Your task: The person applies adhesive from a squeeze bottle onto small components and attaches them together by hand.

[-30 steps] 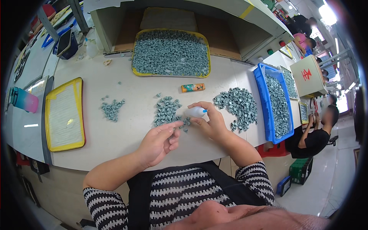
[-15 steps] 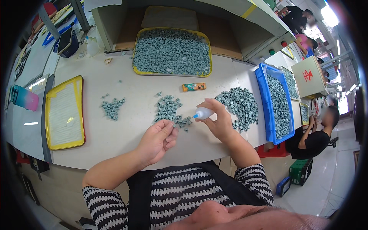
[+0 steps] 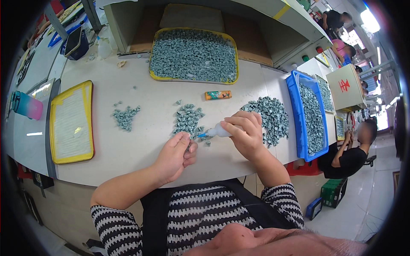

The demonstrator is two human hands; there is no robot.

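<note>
My right hand is closed around a small white squeeze bottle with a blue tip. The bottle lies tilted, its tip pointing left, close to the fingertips of my left hand. Thumb and fingers of that left hand are pinched together; what they hold is mostly hidden and too small to name. Just beyond the hands lies a pile of small grey-green pieces, with a few strays beside the bottle tip. A larger pile of the same pieces sits right of my right hand, and a smaller pile to the left.
A yellow-rimmed tray full of green pieces stands at the back, under a shelf. An orange-and-green box lies before it. To the right is a blue bin of pieces; to the left, a yellow-edged tray. People sit farther right.
My right hand has brought the bottle left and slightly down, so its blue tip is now near my left fingertips. The left hand has barely moved and stays pinched.
</note>
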